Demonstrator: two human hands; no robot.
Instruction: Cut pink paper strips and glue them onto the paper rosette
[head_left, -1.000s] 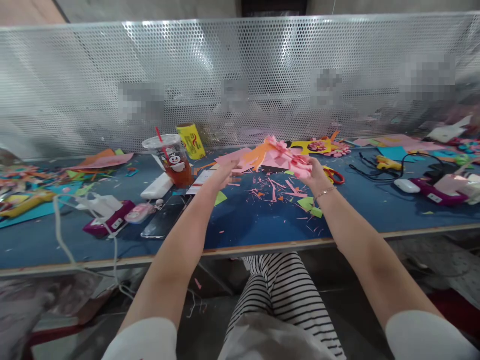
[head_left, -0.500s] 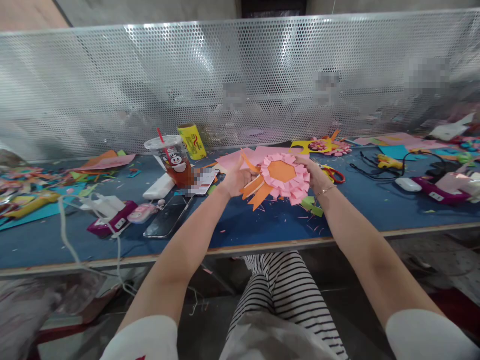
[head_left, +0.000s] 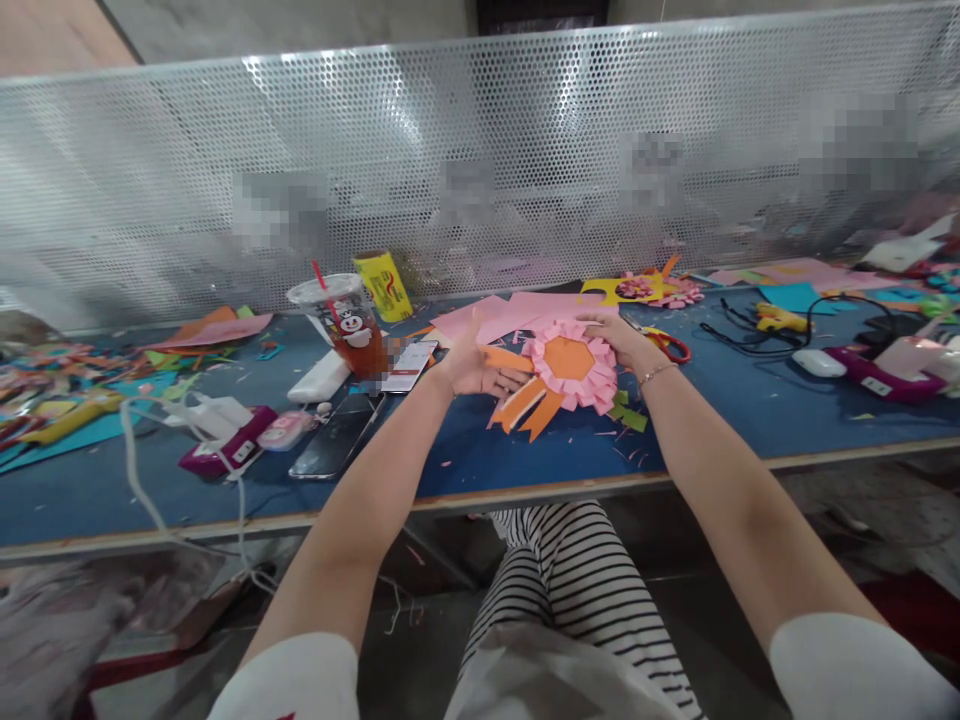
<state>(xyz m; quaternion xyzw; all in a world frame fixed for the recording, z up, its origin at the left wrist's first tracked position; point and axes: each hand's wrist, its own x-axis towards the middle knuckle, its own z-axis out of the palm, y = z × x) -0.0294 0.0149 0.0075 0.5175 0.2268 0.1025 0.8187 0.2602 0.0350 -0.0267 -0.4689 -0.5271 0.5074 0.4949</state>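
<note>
A pink paper rosette [head_left: 589, 388] with an orange hexagonal centre and orange ribbon tails faces up in front of me, low over the table. My left hand [head_left: 477, 368] is at its left, with the thumb raised apart and the fingers stretched beside the orange paper strips [head_left: 517, 405]. At the upper right edge of the rosette is my right hand [head_left: 616, 340], its fingers curled around the pink rim; the thumb is partly hidden. Pink paper sheets [head_left: 480, 318] lie just behind both hands.
Red-handled scissors [head_left: 673, 346] lie right of my right hand. At left stand a drink cup [head_left: 349, 325] with a red straw and a yellow packet [head_left: 384, 285]. A phone [head_left: 337, 437], a purple power strip [head_left: 225, 450] and white cables lie nearer. A perforated metal screen [head_left: 525, 130] closes the back.
The rosette has come down slightly and its tails have swung to the right. My left fingers have spread apart from the tails. My right hand stays at the rim, with more of its fingers showing.
</note>
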